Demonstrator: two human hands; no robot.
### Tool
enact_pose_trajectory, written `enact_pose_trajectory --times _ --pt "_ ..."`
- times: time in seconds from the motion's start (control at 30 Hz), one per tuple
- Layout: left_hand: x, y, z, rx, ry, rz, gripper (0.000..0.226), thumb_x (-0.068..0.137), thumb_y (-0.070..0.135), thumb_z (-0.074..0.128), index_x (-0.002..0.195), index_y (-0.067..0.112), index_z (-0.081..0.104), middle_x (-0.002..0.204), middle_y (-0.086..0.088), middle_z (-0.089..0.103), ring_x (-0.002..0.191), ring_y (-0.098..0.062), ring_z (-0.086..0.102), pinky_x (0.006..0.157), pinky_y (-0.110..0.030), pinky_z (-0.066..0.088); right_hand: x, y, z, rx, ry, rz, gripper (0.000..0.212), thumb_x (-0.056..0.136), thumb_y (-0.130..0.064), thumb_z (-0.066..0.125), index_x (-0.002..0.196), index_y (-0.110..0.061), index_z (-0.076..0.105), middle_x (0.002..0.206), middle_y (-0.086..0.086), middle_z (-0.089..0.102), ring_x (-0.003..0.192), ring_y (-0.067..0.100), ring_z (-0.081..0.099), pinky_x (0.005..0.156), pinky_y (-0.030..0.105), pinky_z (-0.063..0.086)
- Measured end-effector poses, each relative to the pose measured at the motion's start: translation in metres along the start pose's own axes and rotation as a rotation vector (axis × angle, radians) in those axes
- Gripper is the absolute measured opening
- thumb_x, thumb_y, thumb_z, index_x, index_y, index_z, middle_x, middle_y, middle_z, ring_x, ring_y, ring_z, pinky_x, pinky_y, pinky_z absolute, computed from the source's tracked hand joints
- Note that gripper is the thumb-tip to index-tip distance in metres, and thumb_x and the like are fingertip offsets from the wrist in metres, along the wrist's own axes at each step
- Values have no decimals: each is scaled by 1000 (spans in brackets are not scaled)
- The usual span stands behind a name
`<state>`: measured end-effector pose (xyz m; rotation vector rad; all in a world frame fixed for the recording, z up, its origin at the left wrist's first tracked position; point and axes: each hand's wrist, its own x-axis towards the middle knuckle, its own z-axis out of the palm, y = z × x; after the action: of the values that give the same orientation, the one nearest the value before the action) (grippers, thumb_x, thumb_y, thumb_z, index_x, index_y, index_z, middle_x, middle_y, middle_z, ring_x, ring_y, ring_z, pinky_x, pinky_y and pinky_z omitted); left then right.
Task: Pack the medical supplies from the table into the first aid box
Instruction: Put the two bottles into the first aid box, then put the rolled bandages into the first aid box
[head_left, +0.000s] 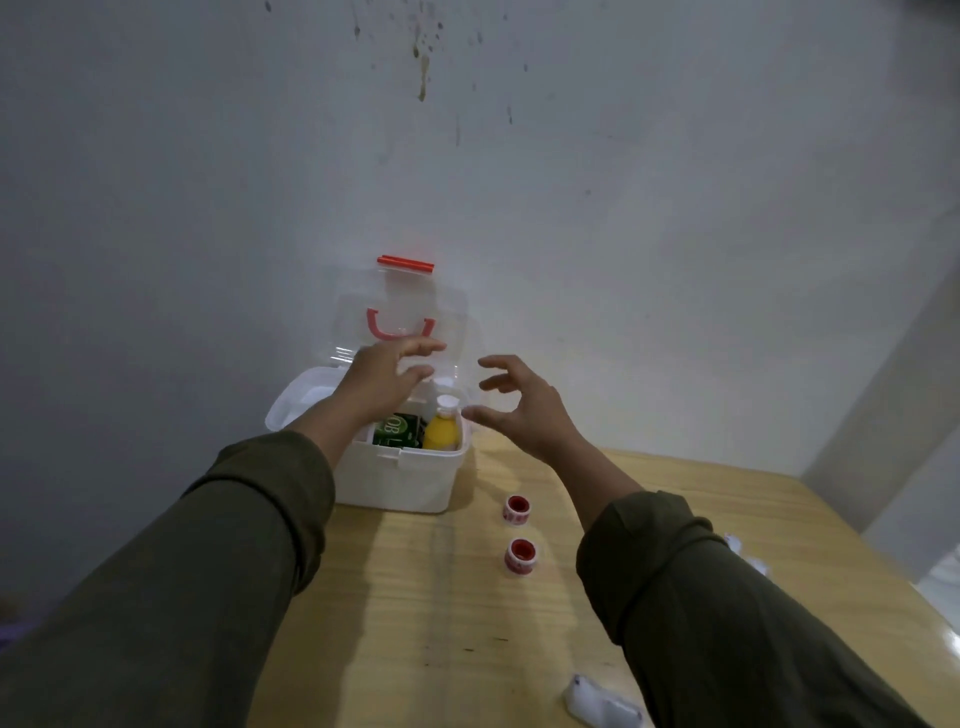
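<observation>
The white first aid box (405, 480) stands at the far left of the wooden table, its clear lid (402, 312) with a red handle raised against the wall. Inside stand a yellow bottle (442, 432) with a white cap and a green packet (399, 432). My left hand (387, 382) hovers over the box with fingers spread and holds nothing. To the right of the box, my right hand (522, 408) is in the air, fingers curled apart, empty. Two red-and-white tape rolls (518, 509) (521, 556) lie on the table right of the box.
A white wrapped item (597, 706) lies near the table's front edge. More small white items (748, 553) show behind my right sleeve near the right edge. The table (415, 623) stands against a stained grey wall, which is just behind the box.
</observation>
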<state>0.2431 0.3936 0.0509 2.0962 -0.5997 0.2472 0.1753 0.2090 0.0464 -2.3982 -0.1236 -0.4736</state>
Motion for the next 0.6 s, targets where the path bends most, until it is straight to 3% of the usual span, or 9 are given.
enact_pose_trajectory --times 0.13,0.3,0.6 --pt "-4 28 1 14 108 116 34 90 18 60 124 22 58 130 -2 60 120 -22 56 95 -27 40 -24 7 -44 -25 79 62 61 76 -38 75 129 -28 47 118 -2 62 106 14 53 87 28 43" --pt "-18 77 36 69 68 244 35 89 24 62 124 21 58 127 -2 62 118 -23 55 94 -29 39 -80 37 -104 -45 162 224 55 78 -37 73 127 -27 51 114 -1 61 100 16 55 80 26 41" --pt "-50 151 161 74 -420 244 49 84 36 67 130 31 50 127 -1 61 123 -18 52 96 -27 37 -193 107 -165 -38 259 607 57 76 -40 74 126 -26 52 108 7 61 98 17 56 82 28 43"
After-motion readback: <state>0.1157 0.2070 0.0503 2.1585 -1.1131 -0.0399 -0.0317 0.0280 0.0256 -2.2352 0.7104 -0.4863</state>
